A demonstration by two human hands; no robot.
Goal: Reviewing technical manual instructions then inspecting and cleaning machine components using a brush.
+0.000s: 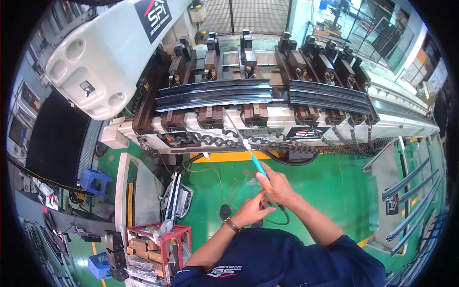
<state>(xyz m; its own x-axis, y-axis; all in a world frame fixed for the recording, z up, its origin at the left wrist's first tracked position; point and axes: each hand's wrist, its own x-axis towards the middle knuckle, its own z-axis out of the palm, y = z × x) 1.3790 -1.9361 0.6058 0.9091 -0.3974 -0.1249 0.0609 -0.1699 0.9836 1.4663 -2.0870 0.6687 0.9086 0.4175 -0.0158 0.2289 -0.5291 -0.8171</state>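
Note:
My right hand (pixel 278 187) is wrapped round the blue handle of an air blow gun (pixel 258 165). Its long thin metal nozzle points up and away to the left, its tip near the front of the machine bed. A dark hose (pixel 283 219) loops down from below the hand. Just left of it, my left hand (pixel 253 210) has its fingers apart and partly bent, close to the right hand's heel; I see nothing held in it. Beyond the nozzle, dark metal profiles (pixel 215 94) lie side by side across the clamps, with a second group of profiles (pixel 329 97) to their right.
A large white machine head (pixel 95 71) overhangs the upper left. Black cable chains (pixel 354 143) hang along the bed's front. A red-framed cart (pixel 165 239) with blocks stands lower left, near a blue stool (pixel 94 182). Long profiles rest on a rack (pixel 406 191) at right.

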